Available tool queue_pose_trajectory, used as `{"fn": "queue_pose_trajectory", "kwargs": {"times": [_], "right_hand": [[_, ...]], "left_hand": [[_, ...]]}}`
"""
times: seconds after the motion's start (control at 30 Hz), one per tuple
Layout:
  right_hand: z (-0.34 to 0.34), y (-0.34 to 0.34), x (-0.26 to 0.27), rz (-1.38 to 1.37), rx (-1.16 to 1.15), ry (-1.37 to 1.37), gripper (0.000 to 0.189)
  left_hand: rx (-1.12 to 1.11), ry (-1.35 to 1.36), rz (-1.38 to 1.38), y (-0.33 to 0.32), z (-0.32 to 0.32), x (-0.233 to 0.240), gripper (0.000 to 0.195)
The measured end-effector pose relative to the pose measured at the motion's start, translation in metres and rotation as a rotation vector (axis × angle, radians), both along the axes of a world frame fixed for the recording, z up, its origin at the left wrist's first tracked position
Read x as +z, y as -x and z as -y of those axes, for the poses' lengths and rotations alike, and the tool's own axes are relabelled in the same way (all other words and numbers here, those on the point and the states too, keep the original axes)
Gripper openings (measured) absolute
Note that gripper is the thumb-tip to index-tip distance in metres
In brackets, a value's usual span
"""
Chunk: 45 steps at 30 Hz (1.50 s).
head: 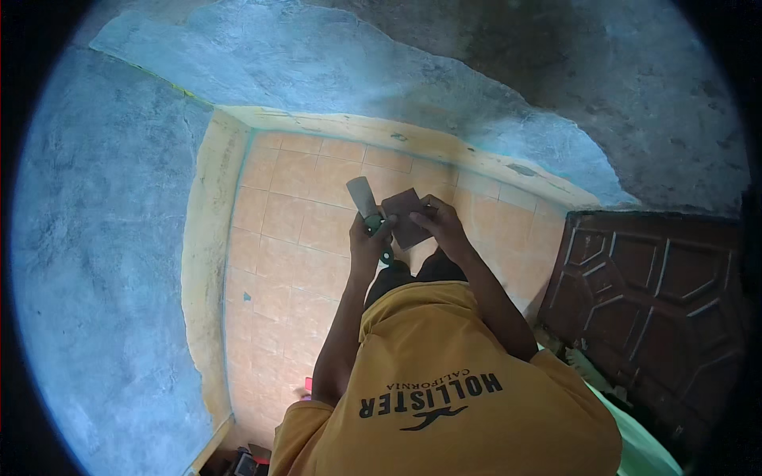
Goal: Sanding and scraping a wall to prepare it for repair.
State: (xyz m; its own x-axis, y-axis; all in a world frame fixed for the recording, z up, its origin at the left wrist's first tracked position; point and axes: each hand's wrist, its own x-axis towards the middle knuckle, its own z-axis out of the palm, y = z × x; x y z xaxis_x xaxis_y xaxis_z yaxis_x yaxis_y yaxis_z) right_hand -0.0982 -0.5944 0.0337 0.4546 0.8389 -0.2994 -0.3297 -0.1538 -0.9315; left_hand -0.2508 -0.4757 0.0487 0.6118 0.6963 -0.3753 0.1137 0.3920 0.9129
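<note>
My left hand is closed around the green handle of a putty knife, its broad blade pointing up and away from me. The thumb of that hand also touches the left edge of a dark reddish-brown sheet, which looks like sandpaper. On the sheet's right side, my right hand pinches it between thumb and fingers. Both hands are close together over the tiled floor, above my knees. Part of the knife's handle shows below my left hand.
Blue-painted walls with bare cream lower bands edge the tiled floor. A dark panelled wooden door stands at the right, with light green cloth near it. Several small items lie at the bottom left.
</note>
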Motion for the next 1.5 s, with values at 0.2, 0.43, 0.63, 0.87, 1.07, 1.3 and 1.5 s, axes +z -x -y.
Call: {"fn": "queue_pose_trajectory", "kwargs": {"times": [0.2, 0.43, 0.63, 0.87, 1.07, 1.3, 1.5], "right_hand": [[-0.018, 0.008, 0.014, 0.115, 0.001, 0.135, 0.025], [-0.047, -0.016, -0.009, -0.004, -0.116, 0.041, 0.038], [-0.096, -0.054, -0.018, 0.038, -0.020, -0.003, 0.035], [-0.123, -0.076, -0.036, -0.023, -0.181, 0.006, 0.036], [-0.110, -0.093, -0.036, -0.185, -0.523, 0.022, 0.030], [-0.128, -0.076, -0.050, -0.215, -0.986, -0.016, 0.032], [-0.209, -0.039, -0.032, -0.193, -1.408, -0.013, 0.029]], "left_hand": [[-0.101, -0.079, 0.004, -0.002, -0.033, -0.009, 0.026], [-0.191, -0.134, -0.029, -0.039, -0.071, -0.015, 0.026], [-0.234, -0.171, -0.078, -0.067, -0.128, -0.012, 0.027], [-0.334, -0.082, -0.150, -0.111, -0.177, -0.006, 0.035], [-0.514, 0.105, -0.042, -0.142, -0.222, -0.030, 0.032], [-0.793, 0.136, -0.063, -0.175, -0.287, -0.037, 0.034], [-1.104, 0.083, -0.099, -0.189, -0.366, -0.028, 0.031]]}}
